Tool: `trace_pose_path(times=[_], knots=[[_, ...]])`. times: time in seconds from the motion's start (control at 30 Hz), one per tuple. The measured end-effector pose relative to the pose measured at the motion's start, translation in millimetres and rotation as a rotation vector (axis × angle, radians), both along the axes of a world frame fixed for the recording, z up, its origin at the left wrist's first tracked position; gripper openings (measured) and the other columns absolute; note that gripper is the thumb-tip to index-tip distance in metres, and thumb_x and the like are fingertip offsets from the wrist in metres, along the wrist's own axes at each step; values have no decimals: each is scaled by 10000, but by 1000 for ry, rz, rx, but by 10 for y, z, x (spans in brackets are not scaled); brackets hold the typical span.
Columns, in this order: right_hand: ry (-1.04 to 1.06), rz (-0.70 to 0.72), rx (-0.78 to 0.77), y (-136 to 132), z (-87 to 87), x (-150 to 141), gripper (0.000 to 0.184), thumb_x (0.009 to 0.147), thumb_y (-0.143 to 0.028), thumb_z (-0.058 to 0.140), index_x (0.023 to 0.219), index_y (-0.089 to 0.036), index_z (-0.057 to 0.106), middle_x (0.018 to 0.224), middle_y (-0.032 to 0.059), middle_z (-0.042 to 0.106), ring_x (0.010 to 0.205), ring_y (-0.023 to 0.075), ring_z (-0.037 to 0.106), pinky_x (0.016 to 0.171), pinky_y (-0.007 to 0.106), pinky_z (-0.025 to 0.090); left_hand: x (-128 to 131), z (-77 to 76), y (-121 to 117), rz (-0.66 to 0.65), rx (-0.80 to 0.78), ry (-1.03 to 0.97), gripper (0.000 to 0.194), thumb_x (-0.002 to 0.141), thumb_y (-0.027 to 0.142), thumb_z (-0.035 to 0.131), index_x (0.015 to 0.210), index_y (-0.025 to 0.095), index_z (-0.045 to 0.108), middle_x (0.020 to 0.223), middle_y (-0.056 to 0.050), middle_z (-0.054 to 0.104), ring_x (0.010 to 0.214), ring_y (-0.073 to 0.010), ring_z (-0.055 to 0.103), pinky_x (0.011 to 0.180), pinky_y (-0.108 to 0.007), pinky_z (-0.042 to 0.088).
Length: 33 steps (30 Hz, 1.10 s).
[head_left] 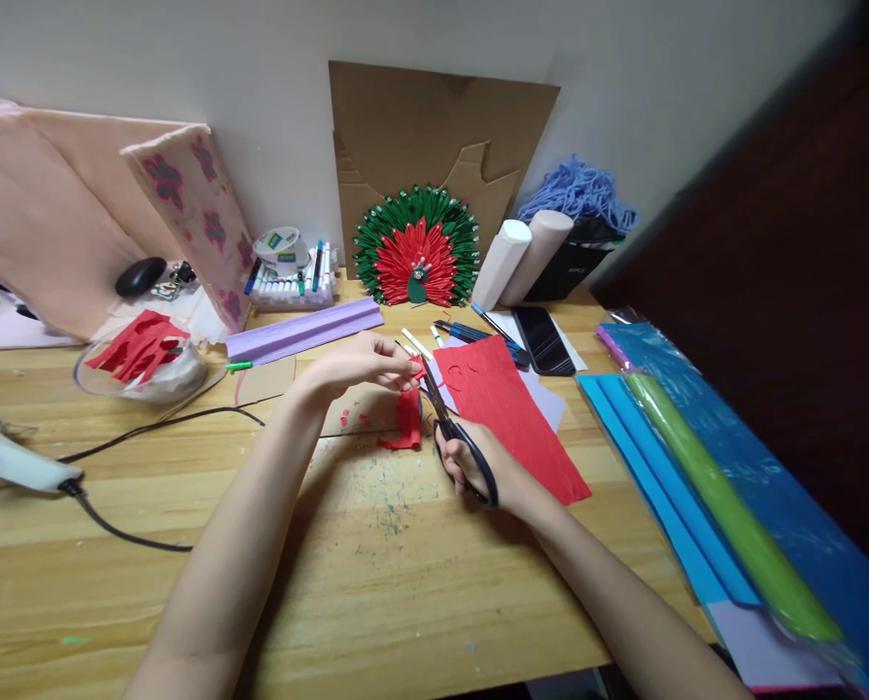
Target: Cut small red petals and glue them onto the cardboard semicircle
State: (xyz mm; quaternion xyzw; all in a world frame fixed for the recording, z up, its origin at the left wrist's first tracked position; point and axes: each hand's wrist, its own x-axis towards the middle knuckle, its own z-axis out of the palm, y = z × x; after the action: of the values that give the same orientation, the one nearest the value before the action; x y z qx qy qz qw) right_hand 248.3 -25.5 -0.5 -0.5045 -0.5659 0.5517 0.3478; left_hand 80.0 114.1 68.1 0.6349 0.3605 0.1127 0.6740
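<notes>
My left hand (372,364) pinches a small piece of red crepe paper (418,369) above the desk. A pair of black-handled scissors (447,424) is in my right hand (470,462), fingers through the loops, blades pointing up and away at the red piece. Whether the blades touch the paper I cannot tell. Below my left hand lies a red paper strip (409,423), with small red scraps beside it. A large red crepe sheet (507,413) is spread just beyond my right hand, with thin curled trimmings on it.
A green and red paper peacock (418,253) leans on cardboard (441,117) at the back. To the left are a bowl of red strips (139,355), a glue gun (22,462) with its black cord, and a purple folded paper (307,331). A phone (543,340) and blue sheets (660,476) lie right.
</notes>
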Motion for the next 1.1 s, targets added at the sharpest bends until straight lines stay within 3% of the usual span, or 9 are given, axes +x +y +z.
trace_pose_path(times=[0.2, 0.3, 0.4, 0.5, 0.63, 0.8, 0.97, 1.1], knots=[[-133, -95, -36, 23, 231, -37, 543, 665, -726, 529, 663, -196, 411, 469, -71, 404, 353, 71, 385, 328, 184, 303, -24, -47, 30, -3, 11, -19, 192, 652, 308, 706, 646, 123, 654, 608, -16, 609, 586, -80, 557, 626, -217, 473], [-157, -153, -33, 20, 243, -31, 530, 661, -707, 555, 653, -194, 425, 467, -69, 406, 354, 71, 378, 330, 187, 297, -28, -48, 27, -13, 26, -22, 190, 646, 317, 708, 636, 133, 663, 610, -23, 620, 587, -88, 558, 628, -232, 472], [14, -215, -15, 34, 178, -29, 626, 613, -812, 456, 701, -192, 452, 462, -65, 421, 361, 86, 410, 350, 200, 329, 21, -29, -5, -7, 74, -38, 190, 630, 325, 723, 644, 140, 680, 631, -27, 635, 607, -98, 561, 640, -241, 463], [270, -298, -57, 102, 146, -38, 725, 598, -876, 312, 721, -182, 482, 445, -35, 479, 396, 124, 504, 409, 234, 412, 159, -24, -93, 103, 208, -42, 215, 628, 346, 723, 673, 137, 699, 667, -43, 660, 630, -114, 569, 623, -239, 439], [337, -525, -8, 230, 175, -1, 508, 666, -683, 531, 674, -176, 506, 422, -37, 502, 392, 123, 529, 445, 240, 452, 413, -59, -316, 230, 383, 9, 231, 673, 346, 677, 712, 122, 714, 694, -71, 688, 646, -154, 593, 590, -250, 419], [364, -619, 175, 290, 157, 118, 335, 737, -478, 583, 617, -177, 496, 435, -45, 504, 395, 111, 533, 445, 234, 463, 588, -96, -545, 253, 575, -8, 183, 741, 271, 590, 714, 137, 711, 708, -67, 702, 660, -166, 620, 599, -251, 419], [394, -610, 156, 287, 163, 160, 285, 684, -421, 647, 708, -185, 489, 398, -83, 485, 356, 105, 502, 423, 238, 464, 612, -82, -550, 281, 491, -44, 216, 725, 321, 616, 720, 127, 709, 713, -70, 699, 668, -166, 607, 604, -248, 426], [401, -607, 160, 297, 189, 167, 287, 680, -419, 647, 694, -186, 480, 383, -85, 484, 350, 103, 506, 420, 234, 463, 598, -50, -512, 256, 305, -76, 226, 714, 339, 623, 701, 124, 693, 673, -43, 670, 645, -139, 574, 613, -236, 420]])
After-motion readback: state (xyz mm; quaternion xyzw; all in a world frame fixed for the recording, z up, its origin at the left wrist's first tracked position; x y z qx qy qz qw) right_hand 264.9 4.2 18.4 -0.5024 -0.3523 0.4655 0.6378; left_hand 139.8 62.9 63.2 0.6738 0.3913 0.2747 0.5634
